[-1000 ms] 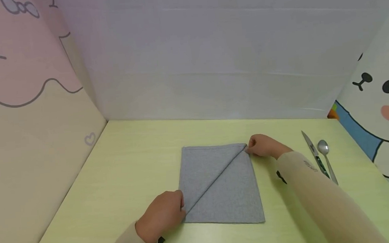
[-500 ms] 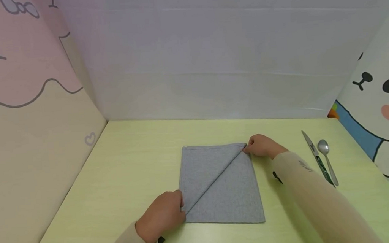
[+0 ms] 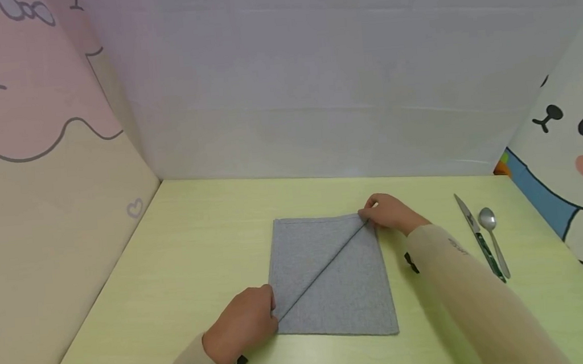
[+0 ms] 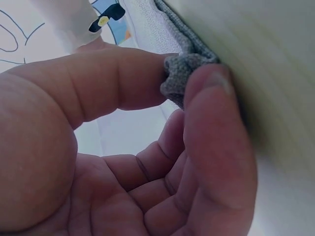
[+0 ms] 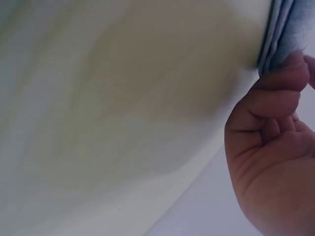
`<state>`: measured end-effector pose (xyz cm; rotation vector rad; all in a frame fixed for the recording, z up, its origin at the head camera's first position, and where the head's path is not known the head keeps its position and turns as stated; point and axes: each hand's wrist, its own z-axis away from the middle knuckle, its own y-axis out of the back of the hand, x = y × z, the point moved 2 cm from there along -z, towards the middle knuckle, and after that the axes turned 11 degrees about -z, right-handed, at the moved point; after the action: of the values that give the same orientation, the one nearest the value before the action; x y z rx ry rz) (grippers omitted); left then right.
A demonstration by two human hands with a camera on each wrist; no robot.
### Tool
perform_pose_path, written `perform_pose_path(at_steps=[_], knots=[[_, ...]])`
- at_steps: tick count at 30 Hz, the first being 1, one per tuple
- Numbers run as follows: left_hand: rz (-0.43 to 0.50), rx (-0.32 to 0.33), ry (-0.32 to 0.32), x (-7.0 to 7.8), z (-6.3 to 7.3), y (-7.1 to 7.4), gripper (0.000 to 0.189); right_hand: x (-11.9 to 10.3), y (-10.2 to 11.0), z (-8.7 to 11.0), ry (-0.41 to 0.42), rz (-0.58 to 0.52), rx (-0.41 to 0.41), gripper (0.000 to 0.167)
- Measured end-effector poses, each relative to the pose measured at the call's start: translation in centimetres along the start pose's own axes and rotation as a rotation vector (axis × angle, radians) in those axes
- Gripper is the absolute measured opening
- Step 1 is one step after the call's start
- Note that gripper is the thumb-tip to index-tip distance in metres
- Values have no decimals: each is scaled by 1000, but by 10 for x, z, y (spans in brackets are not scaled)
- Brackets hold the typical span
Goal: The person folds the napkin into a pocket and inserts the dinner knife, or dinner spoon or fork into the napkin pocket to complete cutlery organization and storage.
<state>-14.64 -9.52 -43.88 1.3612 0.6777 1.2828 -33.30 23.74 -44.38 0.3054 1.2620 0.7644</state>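
Note:
A grey cloth napkin lies flat as a square on the table, with a diagonal fold running from its near left corner to its far right corner. At the near left corner my left hand pinches the bunched cloth between thumb and index finger, as the left wrist view shows with the napkin's corner. My right hand is at the far right corner, thumb and fingertips pinching the layered edge. In the right wrist view the napkin's stacked layers rise from behind the right hand's fingers.
A knife with a dark green handle and a metal spoon lie side by side on the right of the pale yellow table, beyond my right forearm. White and printed panels stand along the back and both sides.
My right hand has shifted slightly left and away at the napkin's far right corner, its fingertips now over the edge. The left hand keeps its place, and the napkin's fold looks nearly the same.

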Motion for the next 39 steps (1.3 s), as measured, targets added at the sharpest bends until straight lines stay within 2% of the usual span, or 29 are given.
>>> perform_pose_path(at_steps=[6,12,17,23,30,35,39], knots=[[-26,-8,11,1,0,-1,18,1,-4,-2,33,63,-22,24],[-47,-17,21,1,-1,0,17,2,-5,-6,31,123,-25,26],[-61,18,-6,3,1,-1,17,1,-7,-9,14,137,-51,28],[-75,84,-56,5,3,-2,27,-1,-9,-14,-37,182,-35,45],[-83,93,-66,5,4,-1,27,-7,-14,-14,-31,262,-22,44],[-80,76,-55,4,3,-2,26,-9,-12,-13,-28,263,-34,43],[-69,63,-45,4,3,-2,23,-5,-7,-11,-6,206,-75,38]])
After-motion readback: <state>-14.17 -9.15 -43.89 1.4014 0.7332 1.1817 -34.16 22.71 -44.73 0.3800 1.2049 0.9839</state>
